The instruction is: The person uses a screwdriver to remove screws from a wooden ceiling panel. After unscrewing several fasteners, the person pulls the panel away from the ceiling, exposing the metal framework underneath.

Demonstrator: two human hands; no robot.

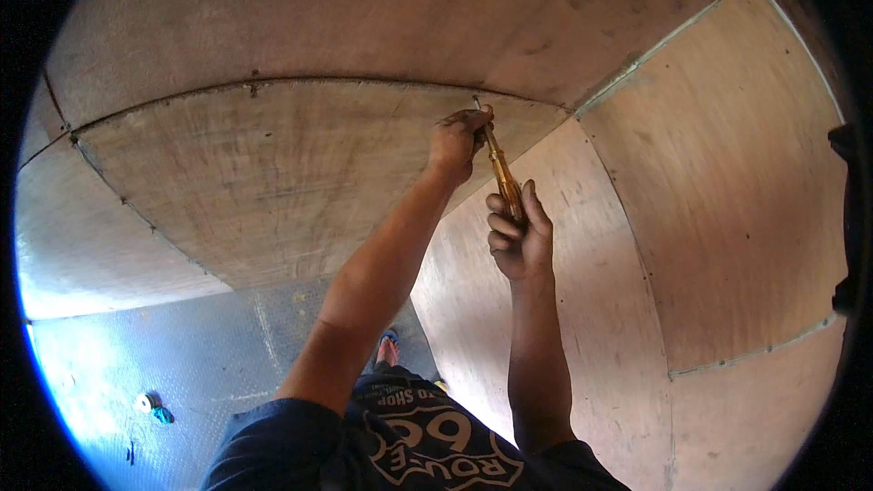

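My right hand [523, 232] is wrapped round the amber, see-through handle of a screwdriver [502, 171], which points up and slightly left. Higher up, the fingers of my left hand [461, 138] are closed round its shaft near the tip. The tip meets a small screw [476, 99] just under the seam along the top of a brown plywood panel [300, 173]. How deep the screw sits is too small to tell. Both arms are raised, the left reaching further than the right.
Another plywood sheet [382, 9] lies above the seam. More panels [746, 191] with small fasteners cover the right side. Below is a metal tread-plate floor [227, 345], with a round pale object [145, 403] beside a teal one [163, 415]. My sandalled foot [388, 345] stands there.
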